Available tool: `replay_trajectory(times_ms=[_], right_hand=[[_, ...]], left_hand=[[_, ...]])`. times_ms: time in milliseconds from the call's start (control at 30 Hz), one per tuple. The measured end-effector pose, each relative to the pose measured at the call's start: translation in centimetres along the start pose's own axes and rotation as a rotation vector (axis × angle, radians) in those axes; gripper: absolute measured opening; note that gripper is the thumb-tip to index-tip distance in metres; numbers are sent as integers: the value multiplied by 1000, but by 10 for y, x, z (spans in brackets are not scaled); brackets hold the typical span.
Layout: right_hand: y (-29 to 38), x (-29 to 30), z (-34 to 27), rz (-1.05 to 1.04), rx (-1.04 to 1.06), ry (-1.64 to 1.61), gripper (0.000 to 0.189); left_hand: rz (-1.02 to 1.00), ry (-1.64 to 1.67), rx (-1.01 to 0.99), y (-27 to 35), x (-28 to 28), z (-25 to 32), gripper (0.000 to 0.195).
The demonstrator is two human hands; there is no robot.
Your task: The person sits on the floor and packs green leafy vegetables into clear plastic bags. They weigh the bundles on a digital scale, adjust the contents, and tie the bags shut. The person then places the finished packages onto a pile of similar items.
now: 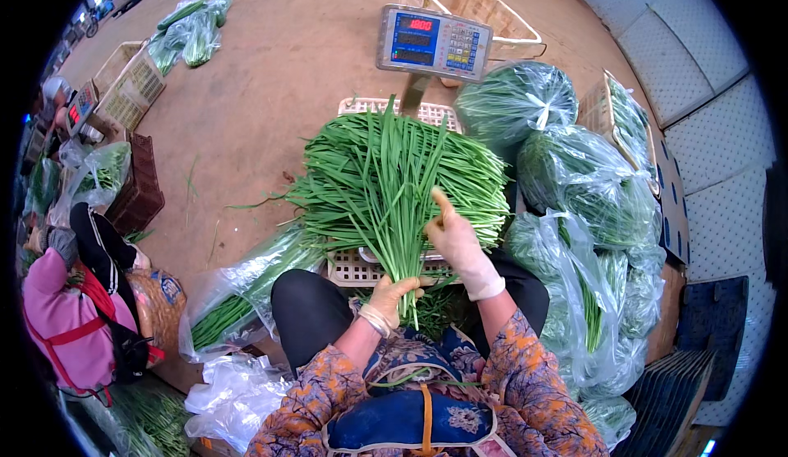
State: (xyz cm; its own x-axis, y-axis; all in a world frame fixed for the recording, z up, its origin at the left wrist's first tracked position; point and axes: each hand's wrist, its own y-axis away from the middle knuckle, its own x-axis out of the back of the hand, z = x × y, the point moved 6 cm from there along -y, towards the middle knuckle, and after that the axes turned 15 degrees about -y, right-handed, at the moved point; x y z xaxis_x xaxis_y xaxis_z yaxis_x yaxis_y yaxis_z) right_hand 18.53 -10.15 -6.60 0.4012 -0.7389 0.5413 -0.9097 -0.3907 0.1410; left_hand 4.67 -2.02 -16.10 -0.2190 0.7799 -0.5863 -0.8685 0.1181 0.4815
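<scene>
My left hand (389,304), in a pale glove, grips a bunch of garlic chives (394,210) near its stalk ends. The leaves fan out away from me over a large pile of garlic chives (332,155). That pile lies across a white plastic crate (357,274) on a digital scale, whose lit display (434,41) stands on a post behind it. My right hand (458,247), also gloved, is beside the bunch on its right, one finger raised and the others bent. Its lower fingertips are partly hidden, and I see nothing held in it.
Clear bags of greens (585,186) are stacked at my right. An open bag of chives (246,297) and crumpled plastic bags (237,389) lie at my left. A person in pink (80,321) sits farther left near a brown crate (138,186). An off-white crate (492,10) stands behind the scale.
</scene>
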Motion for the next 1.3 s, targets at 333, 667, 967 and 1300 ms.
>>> replay_trajectory(times_ms=[333, 667, 967, 1300], right_hand=[[-37, 48, -56, 122, -50, -880, 18], [119, 30, 1, -748, -331, 53, 32], [15, -14, -31, -115, -151, -158, 39], [-30, 39, -50, 240, 319, -101, 14]], left_hand=[[39, 31, 59, 3, 8, -5, 22], [42, 25, 78, -4, 6, -18, 31], [89, -84, 7, 0, 6, -1, 33], [114, -133, -4, 0, 4, -2, 31]])
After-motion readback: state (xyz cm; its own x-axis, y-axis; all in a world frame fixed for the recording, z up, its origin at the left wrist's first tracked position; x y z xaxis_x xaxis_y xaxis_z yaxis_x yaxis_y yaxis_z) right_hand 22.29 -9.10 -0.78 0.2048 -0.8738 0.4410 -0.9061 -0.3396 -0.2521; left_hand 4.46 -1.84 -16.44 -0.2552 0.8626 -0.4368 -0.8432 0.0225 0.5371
